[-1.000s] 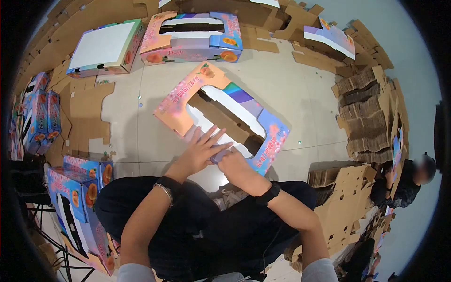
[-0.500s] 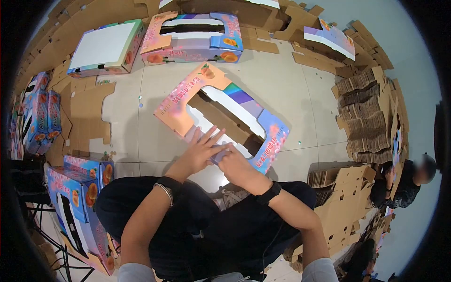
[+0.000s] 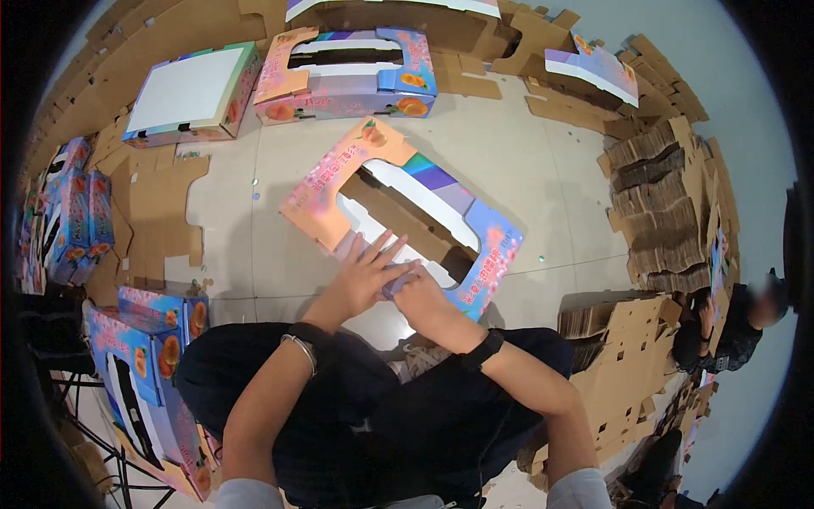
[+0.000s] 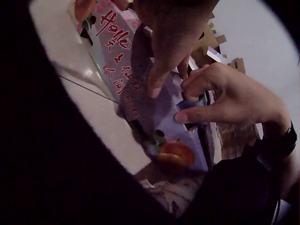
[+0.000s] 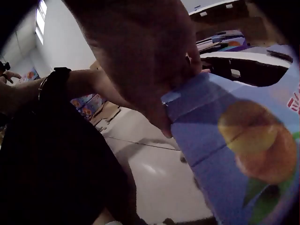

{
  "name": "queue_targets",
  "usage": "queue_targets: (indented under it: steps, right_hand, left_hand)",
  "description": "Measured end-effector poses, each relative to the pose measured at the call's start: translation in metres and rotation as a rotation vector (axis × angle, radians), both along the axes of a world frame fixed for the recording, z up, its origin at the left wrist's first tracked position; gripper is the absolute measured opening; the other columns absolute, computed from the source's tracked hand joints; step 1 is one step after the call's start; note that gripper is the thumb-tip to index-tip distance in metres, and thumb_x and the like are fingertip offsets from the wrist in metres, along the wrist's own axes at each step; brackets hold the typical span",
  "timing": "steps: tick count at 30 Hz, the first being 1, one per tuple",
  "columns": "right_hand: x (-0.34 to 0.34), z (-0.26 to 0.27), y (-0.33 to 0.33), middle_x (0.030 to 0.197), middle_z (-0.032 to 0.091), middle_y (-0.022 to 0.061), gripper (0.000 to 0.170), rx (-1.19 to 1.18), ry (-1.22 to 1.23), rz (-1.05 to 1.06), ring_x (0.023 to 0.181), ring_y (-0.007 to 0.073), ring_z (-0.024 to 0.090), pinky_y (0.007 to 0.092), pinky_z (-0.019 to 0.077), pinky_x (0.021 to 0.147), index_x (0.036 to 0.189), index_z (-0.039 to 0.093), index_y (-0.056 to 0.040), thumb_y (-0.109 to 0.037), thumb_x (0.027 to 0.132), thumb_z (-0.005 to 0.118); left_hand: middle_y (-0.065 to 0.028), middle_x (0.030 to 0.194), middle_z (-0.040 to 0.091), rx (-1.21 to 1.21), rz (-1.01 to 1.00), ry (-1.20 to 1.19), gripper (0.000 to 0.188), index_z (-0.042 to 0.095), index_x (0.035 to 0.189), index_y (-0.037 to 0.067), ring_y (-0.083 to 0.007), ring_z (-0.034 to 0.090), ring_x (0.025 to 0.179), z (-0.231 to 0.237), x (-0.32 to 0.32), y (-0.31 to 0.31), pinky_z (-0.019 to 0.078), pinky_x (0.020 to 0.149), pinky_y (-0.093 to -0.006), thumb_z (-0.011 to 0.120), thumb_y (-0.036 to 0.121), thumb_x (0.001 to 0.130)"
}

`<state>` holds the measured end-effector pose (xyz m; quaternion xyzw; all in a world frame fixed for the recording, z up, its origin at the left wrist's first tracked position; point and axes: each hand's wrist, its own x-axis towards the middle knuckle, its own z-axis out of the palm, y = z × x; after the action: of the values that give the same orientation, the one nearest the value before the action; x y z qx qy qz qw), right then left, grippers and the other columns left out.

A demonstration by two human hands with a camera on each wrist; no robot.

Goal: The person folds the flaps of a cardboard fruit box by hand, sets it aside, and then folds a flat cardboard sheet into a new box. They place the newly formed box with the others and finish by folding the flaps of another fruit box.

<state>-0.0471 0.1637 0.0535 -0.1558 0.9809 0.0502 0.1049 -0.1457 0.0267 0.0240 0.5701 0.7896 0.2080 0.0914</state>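
Observation:
A printed cardboard fruit box, orange, blue and purple with peach pictures, lies at an angle on the floor before the crossed legs. Through its large top cutout, brown inner board shows. My left hand rests on the near rim with fingers spread and straight. In the left wrist view, the left thumb lies against the lettered side panel. Beside it my right hand has its fingers curled at the same rim, with the thumb on the side panel, pinching the edge near a small blue tab.
Two made-up boxes, one white-topped and one with a cutout, stand at the back. More boxes are at the left. Stacked flat cardboard lines the right, where another person sits. Cardboard sheets lie on the floor.
The head view has tilted slightly, so the surroundings shift a little. Both hands stay at the box's near rim, with hardly any movement.

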Motion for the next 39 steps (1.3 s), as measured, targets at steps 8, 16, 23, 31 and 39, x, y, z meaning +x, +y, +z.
queue_targets:
  steps: [8, 16, 23, 31, 39]
  right_hand:
    - [0.0, 0.005, 0.005, 0.077, 0.065, 0.0128, 0.014, -0.195, 0.042, 0.102, 0.081, 0.0265, 0.062, 0.0395, 0.0418, 0.089, 0.077, 0.069, -0.0027, -0.003, 0.065, 0.062]
    - [0.001, 0.002, 0.004, 0.084, 0.065, 0.0133, 0.02, -0.217, -0.017, 0.087, 0.088, 0.0277, 0.061, 0.0376, 0.0447, 0.083, 0.084, 0.067, -0.0003, -0.005, 0.065, 0.064]
    - [0.006, 0.012, 0.006, 0.088, 0.066, 0.0136, 0.018, -0.361, -0.074, 0.079, 0.094, 0.0279, 0.06, 0.0411, 0.043, 0.089, 0.082, 0.069, -0.0013, -0.01, 0.067, 0.064]
    - [-0.007, 0.024, 0.02, 0.089, 0.063, 0.0124, 0.02, -0.633, -0.168, -0.01, 0.094, 0.0292, 0.058, 0.0399, 0.044, 0.083, 0.095, 0.064, -0.0048, -0.016, 0.079, 0.064]
    - [-0.016, 0.032, 0.116, 0.119, 0.055, 0.0144, 0.039, -0.463, 0.238, -0.473, 0.111, 0.0344, 0.053, 0.0424, 0.0437, 0.092, 0.115, 0.056, -0.0077, -0.022, 0.079, 0.064]
  left_hand:
    - [-0.0043, 0.155, 0.017, -0.056, -0.012, -0.02, 0.087, 0.038, 0.141, 0.036, -0.0303, 0.016, 0.142, -0.002, -0.001, -0.002, 0.0205, 0.106, -0.0645, 0.077, 0.018, 0.065]
    - [-0.0024, 0.153, 0.024, -0.005, -0.001, -0.074, 0.081, 0.047, 0.136, 0.031, -0.0295, 0.02, 0.141, 0.014, -0.001, -0.004, 0.0206, 0.106, -0.0638, 0.078, 0.019, 0.062]
    - [-0.0024, 0.153, 0.026, 0.052, 0.0, -0.043, 0.08, 0.047, 0.136, 0.031, -0.0295, 0.022, 0.141, 0.004, -0.002, -0.004, 0.0212, 0.105, -0.0637, 0.074, 0.009, 0.064]
    - [-0.0018, 0.154, 0.024, 0.051, 0.021, -0.049, 0.084, 0.046, 0.137, 0.034, -0.0277, 0.019, 0.142, 0.006, -0.003, -0.003, 0.0186, 0.108, -0.0629, 0.075, 0.011, 0.062]
    - [-0.0021, 0.153, 0.024, -0.054, 0.021, -0.094, 0.081, 0.047, 0.135, 0.032, -0.0272, 0.018, 0.143, 0.016, -0.006, -0.002, 0.0142, 0.109, -0.0631, 0.075, 0.01, 0.062]
